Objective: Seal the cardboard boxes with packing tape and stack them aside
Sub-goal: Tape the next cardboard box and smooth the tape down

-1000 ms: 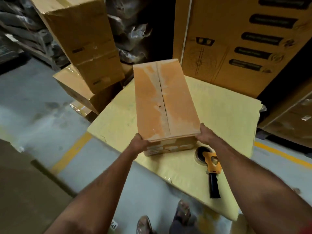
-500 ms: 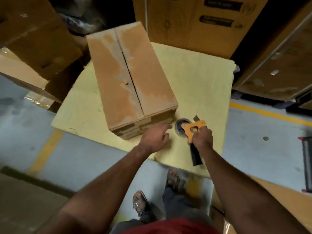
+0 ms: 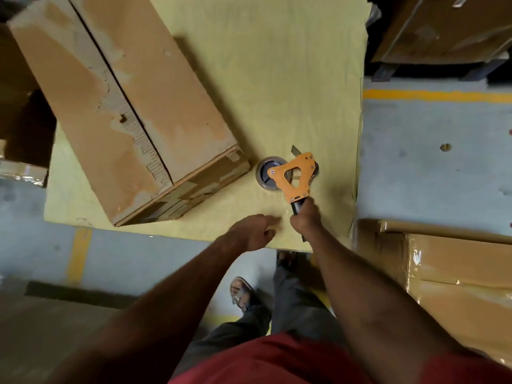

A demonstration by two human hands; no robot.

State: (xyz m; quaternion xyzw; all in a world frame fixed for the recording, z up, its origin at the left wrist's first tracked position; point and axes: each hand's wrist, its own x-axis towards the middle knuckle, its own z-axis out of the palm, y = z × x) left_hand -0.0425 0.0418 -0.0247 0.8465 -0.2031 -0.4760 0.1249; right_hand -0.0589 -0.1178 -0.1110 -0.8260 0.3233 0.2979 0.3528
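I observe a desk (image 3: 291,65) covered in pale yellow sheeting, standing on a grey concrete floor (image 3: 432,162) marked with yellow lines (image 3: 435,95). Stacked brown cartons (image 3: 448,26) close off the far right, and a plastic-wrapped carton (image 3: 457,275) sits at the near right, just beside the desk corner. The cardboard box (image 3: 119,106) lies on the left half of the desk, set at an angle, its top flaps closed with the centre seam showing bare, torn paper on either side of it; old tape patches show on its near end face. The tape dispenser (image 3: 293,174), orange-framed with a roll of tape, is just right of the box's near corner. My right hand (image 3: 307,217) is clamped round its black handle. My left hand (image 3: 255,231) is over the desk's near edge with fingers loosely extended, holding nothing, near the right hand but not touching it. Compared with half a second ago, the view has tilted further down, the left hand has drawn back from the box's near end towards the desk edge, and the right hand has shifted from the orange frame to a full grip on the handle. The box has not shifted on the sheeting
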